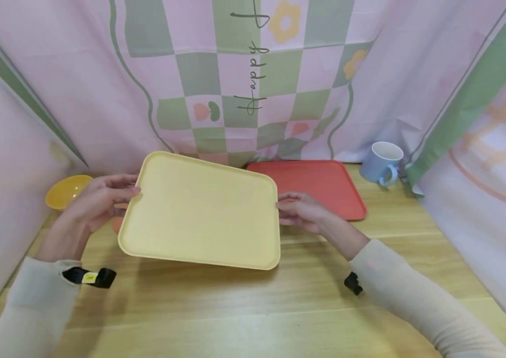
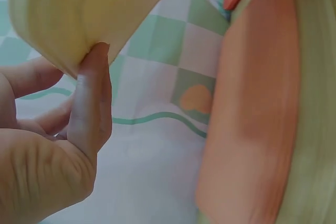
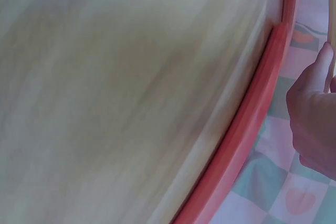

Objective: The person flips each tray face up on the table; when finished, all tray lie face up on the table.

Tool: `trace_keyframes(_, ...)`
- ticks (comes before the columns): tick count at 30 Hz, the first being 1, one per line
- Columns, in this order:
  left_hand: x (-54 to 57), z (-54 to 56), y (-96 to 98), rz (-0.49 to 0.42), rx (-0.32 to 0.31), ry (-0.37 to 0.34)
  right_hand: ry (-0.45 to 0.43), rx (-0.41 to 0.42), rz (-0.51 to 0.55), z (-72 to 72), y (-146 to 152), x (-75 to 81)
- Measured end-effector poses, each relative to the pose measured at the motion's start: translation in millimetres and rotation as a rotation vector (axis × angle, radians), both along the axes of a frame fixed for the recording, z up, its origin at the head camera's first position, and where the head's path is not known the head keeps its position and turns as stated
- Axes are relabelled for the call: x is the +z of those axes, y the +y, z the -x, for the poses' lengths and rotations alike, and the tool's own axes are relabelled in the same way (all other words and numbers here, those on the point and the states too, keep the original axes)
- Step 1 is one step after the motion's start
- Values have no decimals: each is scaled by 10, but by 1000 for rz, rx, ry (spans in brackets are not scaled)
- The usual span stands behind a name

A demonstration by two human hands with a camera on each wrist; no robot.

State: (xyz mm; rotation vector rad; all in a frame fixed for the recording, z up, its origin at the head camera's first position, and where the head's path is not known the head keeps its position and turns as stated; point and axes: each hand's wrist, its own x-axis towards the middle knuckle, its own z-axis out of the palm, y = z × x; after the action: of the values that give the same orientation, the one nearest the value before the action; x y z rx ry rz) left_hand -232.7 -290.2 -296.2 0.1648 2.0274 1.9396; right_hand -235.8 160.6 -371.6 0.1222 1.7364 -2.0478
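A pale yellow rectangular tray [image 1: 204, 209] is held up off the table, tilted so that its inner face shows in the head view. My left hand [image 1: 105, 199] pinches its left edge, thumb on the front side; the left wrist view shows the same grip at a corner. At the opposite edge, my right hand [image 1: 299, 211] grips the tray with thumb and fingers. Behind and right of it lies a red tray [image 1: 324, 191], partly covered by the yellow one. An orange tray-like piece [image 2: 252, 108] lies below the left hand, mostly hidden in the head view.
A yellow bowl [image 1: 66, 193] stands at the far left, beside the left hand. At the back right corner stands a light blue mug [image 1: 376, 164]. Printed curtains [image 1: 253, 74] close off the back and sides of the wooden table [image 1: 253, 313].
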Motion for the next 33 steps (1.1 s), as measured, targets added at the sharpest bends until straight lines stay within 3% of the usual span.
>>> trace_keyframes(5, -99, 1, 28, 24, 3, -34, 29, -19, -54, 20, 65, 65)
trace_keyframes(11, -217, -12, 98, 113, -29, -21, 36, -64, -145, 29, 135, 146)
trace_keyframes(19, -421, -10, 220, 141, -61, -19, 51, -79, -255, -8, 216, 220)
trace_keyframes(24, -523, 7, 267, 148, -76, 1, 67, -69, -307, -35, 250, 200)
trace_keyframes(33, -602, 15, 337, 146, -96, -8, 112, -33, -325, -55, 324, 107)
